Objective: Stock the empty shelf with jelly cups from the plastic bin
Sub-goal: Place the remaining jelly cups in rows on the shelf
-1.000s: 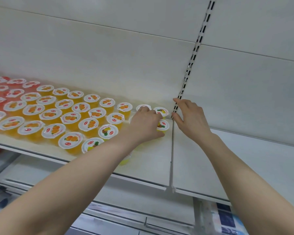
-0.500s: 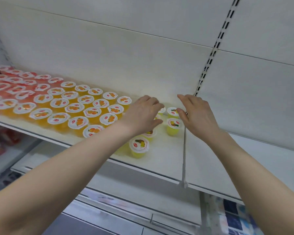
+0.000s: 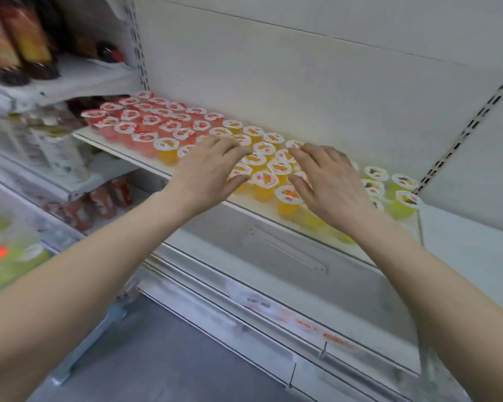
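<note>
Head view. Left hand (image 3: 206,172) and right hand (image 3: 331,181) spread palm-down over the orange jelly cups (image 3: 265,181), fingers loosely extended, gripping nothing; contact with lids impossible to tell. Packed in rows on the white shelf (image 3: 122,149): red cups (image 3: 145,123) left, orange middle, green cups (image 3: 404,195) right.

No text can be read. Small red oval marks are seen on the jelly cup lids (image 3: 264,179), their lettering too small to make out. Orange print is noted on the price strip (image 3: 305,324), low and near, blurred. Bottle labels (image 3: 57,146) at the left are smeared.
</note>
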Available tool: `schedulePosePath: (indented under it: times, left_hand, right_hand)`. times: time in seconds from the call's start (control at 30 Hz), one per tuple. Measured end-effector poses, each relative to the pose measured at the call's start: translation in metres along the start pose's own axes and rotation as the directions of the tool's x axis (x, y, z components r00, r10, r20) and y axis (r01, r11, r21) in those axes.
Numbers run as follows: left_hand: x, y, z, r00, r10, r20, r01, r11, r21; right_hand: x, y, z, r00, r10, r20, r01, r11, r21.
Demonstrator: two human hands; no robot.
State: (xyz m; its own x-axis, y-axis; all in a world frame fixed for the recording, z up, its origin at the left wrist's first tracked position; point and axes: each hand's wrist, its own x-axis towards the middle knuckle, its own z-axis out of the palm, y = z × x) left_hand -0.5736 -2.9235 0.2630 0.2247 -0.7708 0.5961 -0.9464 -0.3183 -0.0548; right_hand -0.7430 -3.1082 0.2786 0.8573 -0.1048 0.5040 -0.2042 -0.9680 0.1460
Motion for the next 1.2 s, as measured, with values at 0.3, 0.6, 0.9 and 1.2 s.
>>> schedulePosePath:
  times: [0.3, 0.6, 0.9, 1.2]
  left_hand:
    - [-0.142, -0.128, -0.057, 0.98, -0.187, 0.074, 0.177, 0.977, 0.123]
    - [-0.266, -0.215, -0.1, 0.905, -0.418, 0.077, 0.398, 0.897, 0.191]
    - [-0.367, -0.278, -0.09, 0.672, -0.74, 0.025, 0.719, 0.66, 0.219]
    - [-0.428, -0.378, -0.053, 0.329, -0.942, 0.066, 0.906, 0.335, 0.259]
  right_hand:
    - [0.068, -0.176, 0.053, 0.976, -0.219, 0.006, 0.217, 0.97, 0.106]
    - [0.122, -0.331, 0.103, 0.907, -0.422, 0.002, 0.406, 0.874, 0.269]
    - [0.181, -0.447, 0.181, 0.79, -0.612, -0.044, 0.567, 0.701, 0.432]
    - [0.266, -0.55, 0.309, 0.61, -0.788, 0.081, 0.597, 0.524, 0.607]
